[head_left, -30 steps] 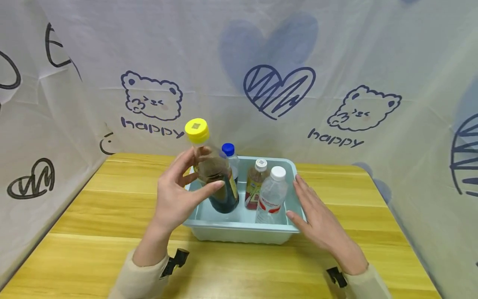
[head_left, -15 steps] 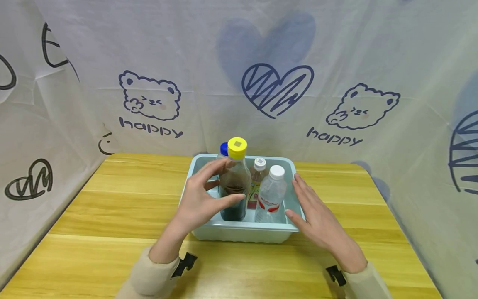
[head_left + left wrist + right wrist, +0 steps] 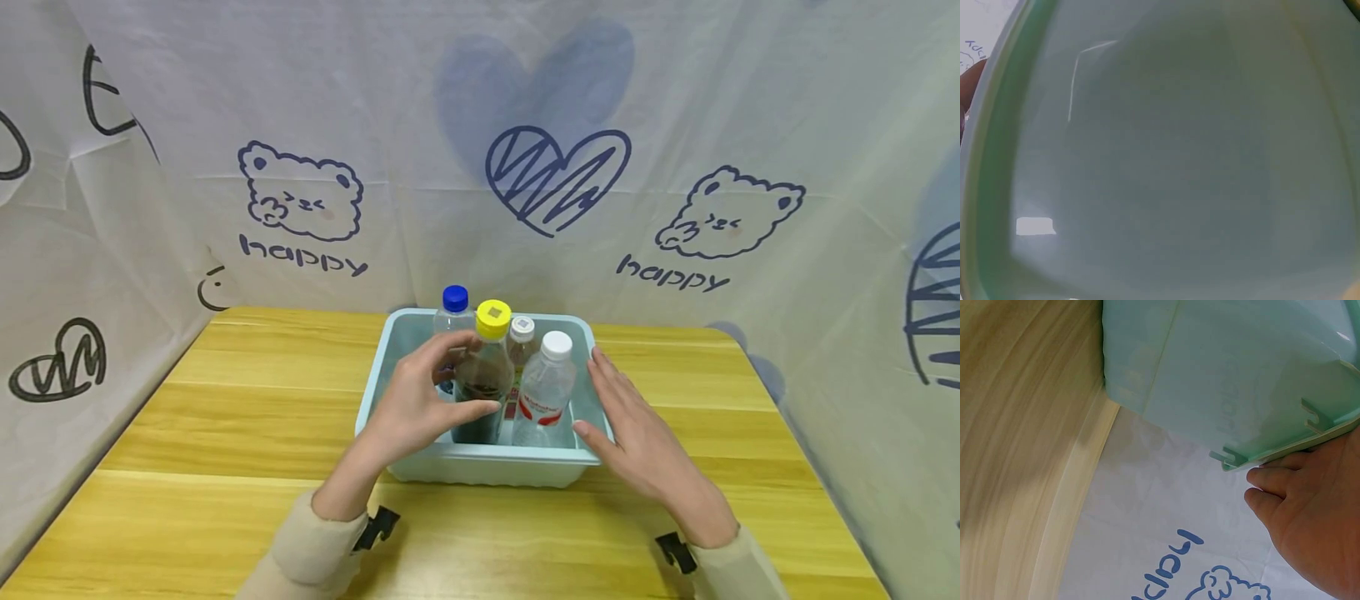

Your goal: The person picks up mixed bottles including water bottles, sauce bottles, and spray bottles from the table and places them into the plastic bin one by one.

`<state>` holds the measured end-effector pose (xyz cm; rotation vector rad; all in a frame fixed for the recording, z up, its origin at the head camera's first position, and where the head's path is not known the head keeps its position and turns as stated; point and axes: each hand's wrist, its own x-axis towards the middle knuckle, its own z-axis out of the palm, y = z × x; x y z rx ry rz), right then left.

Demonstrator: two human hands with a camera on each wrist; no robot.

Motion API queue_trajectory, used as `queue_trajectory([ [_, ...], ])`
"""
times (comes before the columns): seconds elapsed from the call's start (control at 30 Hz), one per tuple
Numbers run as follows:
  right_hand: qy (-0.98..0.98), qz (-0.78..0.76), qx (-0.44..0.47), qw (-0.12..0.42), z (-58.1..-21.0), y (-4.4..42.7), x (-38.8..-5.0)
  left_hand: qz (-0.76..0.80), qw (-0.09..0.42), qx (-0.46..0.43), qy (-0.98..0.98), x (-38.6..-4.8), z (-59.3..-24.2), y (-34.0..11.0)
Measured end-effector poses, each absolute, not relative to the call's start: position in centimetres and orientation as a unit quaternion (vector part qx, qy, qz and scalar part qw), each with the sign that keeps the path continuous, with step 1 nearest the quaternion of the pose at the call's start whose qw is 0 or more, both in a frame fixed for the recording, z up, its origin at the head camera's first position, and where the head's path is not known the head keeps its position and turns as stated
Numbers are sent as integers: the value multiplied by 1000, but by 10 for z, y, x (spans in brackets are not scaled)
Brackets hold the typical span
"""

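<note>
A light blue plastic basin (image 3: pixel 517 452) holds several bottles. Inside it, near the front, my left hand (image 3: pixel 412 404) grips a yellow-capped bottle (image 3: pixel 483 371) of dark liquid, thumb in front and fingers behind. Whether its base touches the basin floor is hidden. My right hand (image 3: pixel 641 433) rests with straight fingers along the basin's right rim, and the right wrist view has this hand (image 3: pixel 1316 512) against the rim too. Next to the gripped bottle stands a clear white-capped bottle (image 3: pixel 546 387). The left wrist view is nearly filled by the basin's wall (image 3: pixel 1160 156).
Behind are a blue-capped bottle (image 3: pixel 454 312) and a smaller white-capped bottle (image 3: pixel 521 333), partly hidden by the yellow-capped one. The basin sits on a wooden table (image 3: pixel 247 400), with a printed white cloth (image 3: pixel 420 150) hanging behind.
My left hand has brought the yellow-capped bottle rightward and down, from above the basin's left side to its front middle, straightening it from a tilt. The right hand has stayed put.
</note>
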<state>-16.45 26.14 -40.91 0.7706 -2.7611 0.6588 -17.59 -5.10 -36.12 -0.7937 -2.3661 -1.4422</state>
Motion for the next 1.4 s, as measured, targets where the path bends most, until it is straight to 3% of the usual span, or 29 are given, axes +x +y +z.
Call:
queue_trajectory([
  [1.4,-937,218,256,98,-410,261,-166,-470,0,-264,-842,-184,-372,-51],
])
